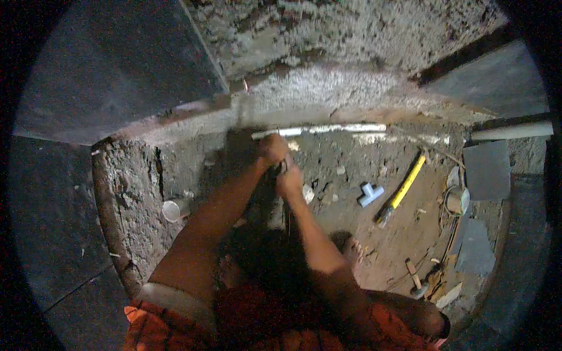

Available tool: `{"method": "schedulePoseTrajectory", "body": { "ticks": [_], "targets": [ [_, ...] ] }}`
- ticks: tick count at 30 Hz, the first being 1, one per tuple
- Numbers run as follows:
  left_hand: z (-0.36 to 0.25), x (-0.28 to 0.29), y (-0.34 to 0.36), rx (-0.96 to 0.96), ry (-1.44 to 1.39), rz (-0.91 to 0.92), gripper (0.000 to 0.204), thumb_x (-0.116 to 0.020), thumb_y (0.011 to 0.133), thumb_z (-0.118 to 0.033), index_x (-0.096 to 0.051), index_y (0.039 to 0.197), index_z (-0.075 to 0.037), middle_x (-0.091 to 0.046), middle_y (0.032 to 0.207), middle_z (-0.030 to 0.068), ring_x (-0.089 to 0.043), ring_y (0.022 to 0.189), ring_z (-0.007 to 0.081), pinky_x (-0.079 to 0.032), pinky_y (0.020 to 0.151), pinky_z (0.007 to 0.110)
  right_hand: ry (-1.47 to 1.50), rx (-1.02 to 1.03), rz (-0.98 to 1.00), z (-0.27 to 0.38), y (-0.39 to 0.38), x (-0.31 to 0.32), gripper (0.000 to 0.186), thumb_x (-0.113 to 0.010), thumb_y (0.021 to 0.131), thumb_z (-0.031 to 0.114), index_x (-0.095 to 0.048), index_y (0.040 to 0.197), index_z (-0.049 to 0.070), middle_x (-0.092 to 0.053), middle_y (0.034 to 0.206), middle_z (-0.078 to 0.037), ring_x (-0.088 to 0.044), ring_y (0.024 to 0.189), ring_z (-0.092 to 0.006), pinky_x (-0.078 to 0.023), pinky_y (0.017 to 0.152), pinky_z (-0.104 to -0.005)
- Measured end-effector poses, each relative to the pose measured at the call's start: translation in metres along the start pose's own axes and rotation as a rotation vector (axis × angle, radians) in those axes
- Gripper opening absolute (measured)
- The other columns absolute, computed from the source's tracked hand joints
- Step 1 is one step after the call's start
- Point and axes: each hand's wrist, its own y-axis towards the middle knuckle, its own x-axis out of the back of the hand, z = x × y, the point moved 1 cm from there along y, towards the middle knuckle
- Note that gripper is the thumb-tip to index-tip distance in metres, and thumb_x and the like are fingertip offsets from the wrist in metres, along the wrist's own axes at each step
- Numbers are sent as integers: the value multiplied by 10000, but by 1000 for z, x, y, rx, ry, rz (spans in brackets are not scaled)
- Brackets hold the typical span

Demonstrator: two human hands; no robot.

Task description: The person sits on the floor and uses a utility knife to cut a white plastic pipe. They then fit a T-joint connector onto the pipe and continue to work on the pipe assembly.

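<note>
My left hand [272, 149] is closed on a narrow dark tool, just below a long white strip [336, 128] along the back edge of the dug-out floor. My right hand [290, 181] grips the same tool a little lower and nearer to me. The tool's working end is hidden by my hands and shadow. A small pale lump [308, 193] lies just right of my right hand. Farther right are a blue pipe tee [369, 194] and a yellow-handled tool [407, 184]. My bare foot [351, 254] shows beside my right forearm.
A short white pipe [174, 210] lies at left on rubble. Dark tile slabs [117, 64] border the rough pit. At right are a round container [455, 200], loose grey tile pieces [486, 169], a hammer [415, 278] and scraps. A rough wall [345, 35] rises at the back.
</note>
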Motion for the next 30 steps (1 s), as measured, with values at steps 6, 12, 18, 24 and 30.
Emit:
{"method": "schedulePoseTrajectory", "body": {
  "ticks": [6,12,18,24,30],
  "targets": [
    [-38,21,-10,186,-77,90,241,-665,804,-232,-764,805,-12,-736,856,242,-751,794,377,-587,697,500,-221,-106,51,-48,-3,-21,467,-554,971,208,-552,1437,176,-698,1013,-288,-680,901,-506,-544,776,-588],
    [7,-38,-7,-179,102,140,277,-629,845,-254,-775,812,-22,-725,798,209,-721,699,362,-568,644,472,-140,-77,51,-33,3,-20,363,-563,974,288,-661,1287,134,-713,998,-271,-694,881,-490,-552,764,-589],
    [-37,-62,12,-453,98,-67,190,-663,710,-303,-681,597,-152,-621,616,82,-545,519,253,-428,472,424,-425,-195,274,-65,30,-4,383,-565,983,302,-671,1256,56,-729,1093,-231,-720,923,-434,-569,765,-539],
    [0,-49,-13,-51,130,29,218,-646,759,-328,-691,660,-138,-638,675,102,-570,597,281,-450,544,444,201,104,136,-16,-16,29,361,-483,1051,324,-682,1160,44,-706,932,-136,-647,666,-263,-541,612,-386],
    [-51,-8,7,81,1,30,284,-618,848,-347,-727,786,-91,-682,788,159,-641,733,341,-509,668,476,303,-262,266,-26,4,63,509,-504,1039,465,-687,1201,19,-703,941,-176,-685,755,-292,-550,665,-431]
  ]
}}
